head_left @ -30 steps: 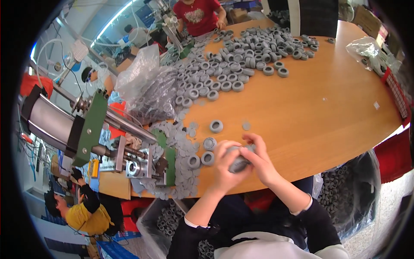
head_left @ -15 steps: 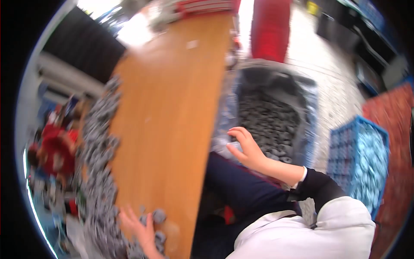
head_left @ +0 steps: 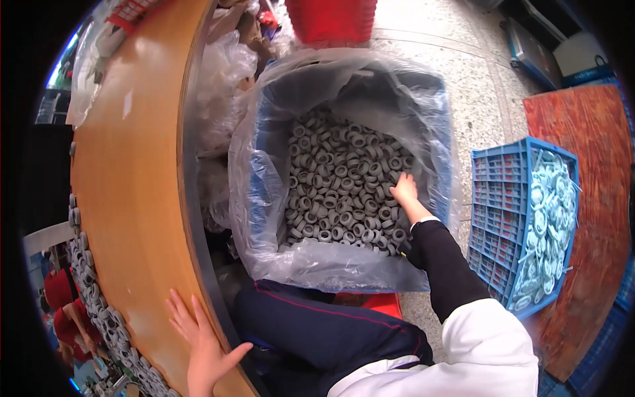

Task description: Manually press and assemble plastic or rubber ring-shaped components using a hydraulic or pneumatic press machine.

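Just above a heap of grey rings [head_left: 344, 172] in a plastic-lined blue bin, my right hand [head_left: 405, 190] reaches down at the heap's right side. Its thumb and fingers look apart, with nothing visible between them; the fingertips are seen end-on beside the rings. My left hand [head_left: 202, 344] rests with fingers spread on the near edge of the wooden table [head_left: 139, 192], holding nothing. More grey rings [head_left: 99, 301] lie in a long row along the table's far left side.
A clear plastic liner [head_left: 264, 192] drapes over the bin's rim. To the right, a blue crate [head_left: 499, 218] of pale blue ring-shaped parts [head_left: 546, 225] stands by a reddish wooden board [head_left: 598, 198]. A red crate [head_left: 331, 20] is beyond the bin. People in red are at far left.
The view has swung right toward the bin. My right hand has moved from the bin's near left side into it, over the rings. My left hand has left the rings for the table edge.
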`<state>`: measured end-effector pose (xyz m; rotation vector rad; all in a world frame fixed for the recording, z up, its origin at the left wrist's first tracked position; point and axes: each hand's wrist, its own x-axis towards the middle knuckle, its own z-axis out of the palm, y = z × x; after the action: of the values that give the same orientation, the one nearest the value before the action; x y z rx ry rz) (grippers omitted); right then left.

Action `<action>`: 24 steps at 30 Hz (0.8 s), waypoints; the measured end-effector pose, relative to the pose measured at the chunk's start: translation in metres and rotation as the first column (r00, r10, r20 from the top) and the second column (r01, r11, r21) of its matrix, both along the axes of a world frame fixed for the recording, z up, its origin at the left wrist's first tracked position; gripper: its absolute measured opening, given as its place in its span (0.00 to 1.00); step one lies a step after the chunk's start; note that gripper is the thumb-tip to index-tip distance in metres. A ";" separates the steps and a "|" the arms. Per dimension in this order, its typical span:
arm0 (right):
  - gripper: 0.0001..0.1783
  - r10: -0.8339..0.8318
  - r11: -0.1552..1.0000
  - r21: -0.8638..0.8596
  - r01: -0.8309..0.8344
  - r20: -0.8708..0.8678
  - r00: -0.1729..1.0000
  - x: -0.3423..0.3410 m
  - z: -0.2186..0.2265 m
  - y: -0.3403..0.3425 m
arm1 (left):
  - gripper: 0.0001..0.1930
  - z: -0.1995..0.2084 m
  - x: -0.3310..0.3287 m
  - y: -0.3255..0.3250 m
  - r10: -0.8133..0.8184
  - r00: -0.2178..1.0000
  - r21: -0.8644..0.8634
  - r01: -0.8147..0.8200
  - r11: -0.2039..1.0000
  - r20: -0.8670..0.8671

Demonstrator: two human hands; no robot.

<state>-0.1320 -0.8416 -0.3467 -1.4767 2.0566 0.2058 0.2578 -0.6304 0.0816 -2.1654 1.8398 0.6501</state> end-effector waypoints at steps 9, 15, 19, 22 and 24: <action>0.59 0.077 0.963 0.267 -0.028 -0.176 0.981 0.019 -0.040 -0.049 | 0.59 0.008 -0.001 -0.017 0.005 1.000 0.176 -0.002 0.984 -0.019; 0.49 -0.014 0.986 0.166 0.028 -0.083 0.996 -0.008 -0.081 -0.046 | 0.59 0.007 0.000 -0.011 0.064 0.997 0.248 -0.050 0.967 -0.047; 0.51 0.107 0.992 0.064 -0.110 0.053 0.993 -0.002 -0.092 -0.033 | 0.58 0.012 -0.001 -0.011 0.015 0.999 0.209 -0.006 0.978 -0.042; 0.43 -0.052 0.997 0.062 0.051 0.016 0.999 -0.003 -0.099 -0.035 | 0.57 0.009 -0.004 -0.014 -0.014 0.999 0.176 0.021 0.984 -0.044; 0.35 -0.267 0.952 -0.006 0.305 0.464 0.845 -0.029 -0.116 -0.031 | 0.55 0.003 -0.006 -0.017 -0.015 0.997 0.129 0.025 0.991 -0.078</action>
<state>-0.1608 -0.8727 -0.4631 -1.1038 1.8698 -0.3240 0.2517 -0.6476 0.0843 -2.0632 1.7999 0.8360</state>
